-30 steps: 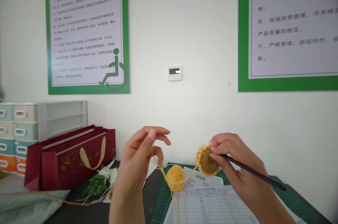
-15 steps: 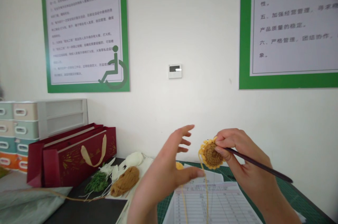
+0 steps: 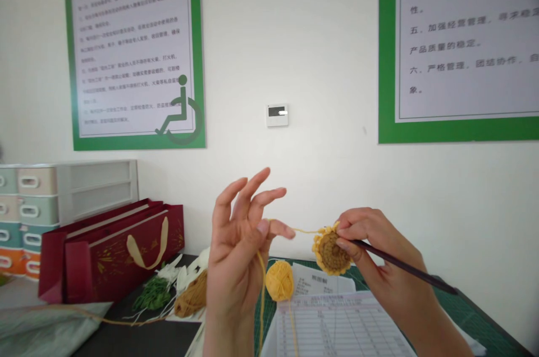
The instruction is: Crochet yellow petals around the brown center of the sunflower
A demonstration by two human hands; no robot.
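The left hand (image 3: 238, 245) is raised and open, fingers spread, with a strand of yellow yarn (image 3: 303, 230) running from its fingers to the crochet sunflower (image 3: 332, 253). The right hand (image 3: 374, 239) is closed, pinching that sunflower and gripping a dark crochet hook (image 3: 404, 268), up and right of the yellow yarn ball (image 3: 279, 280). Half a second ago the left hand hung lower and hid that ball; now the ball shows. The left forearm (image 3: 225, 334) rises nearly upright left of the ball, and the right forearm (image 3: 429, 329) angles in from its lower right
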